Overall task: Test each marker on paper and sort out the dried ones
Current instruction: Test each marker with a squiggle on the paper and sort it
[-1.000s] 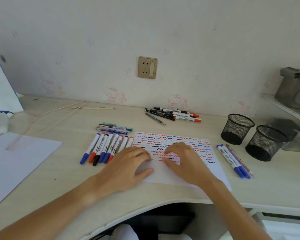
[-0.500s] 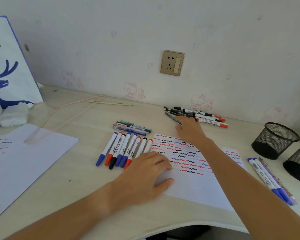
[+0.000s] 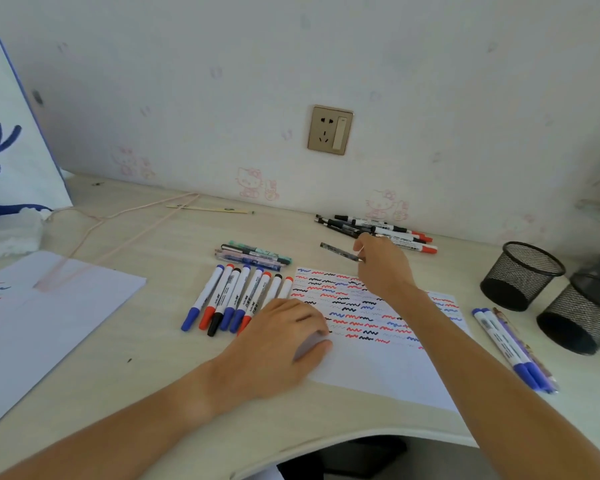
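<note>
Desk (image 3: 146, 372) of pale wood fills the view, with a wall behind it at 12 o'clock carrying a socket (image 3: 330, 130). A white bag with a blue deer print (image 3: 11, 133) stands at 10 o'clock, and a large white sheet (image 3: 32, 327) lies at 9 o'clock. At centre lies the test paper (image 3: 378, 362), its upper half covered in red, blue and black squiggles. Two black mesh cups (image 3: 520, 275) sit at 3 o'clock, one just beside the other. A row of capped markers (image 3: 236, 299) lies side by side just left of the paper, with a few slimmer pens (image 3: 253, 256) beyond them. A loose pile of markers (image 3: 388, 233) rests near the wall at 1 o'clock, and three blue-capped markers (image 3: 510, 348) lie at 4 o'clock beside the paper.

The left hand (image 3: 278, 351) rests flat on the paper's left edge, fingers relaxed and lightly bent, holding nothing. The right hand (image 3: 381, 268) reaches toward 1 o'clock beyond the paper's far edge, fingers pinching one end of a dark pen (image 3: 336, 250), which points left, close to the pile.
</note>
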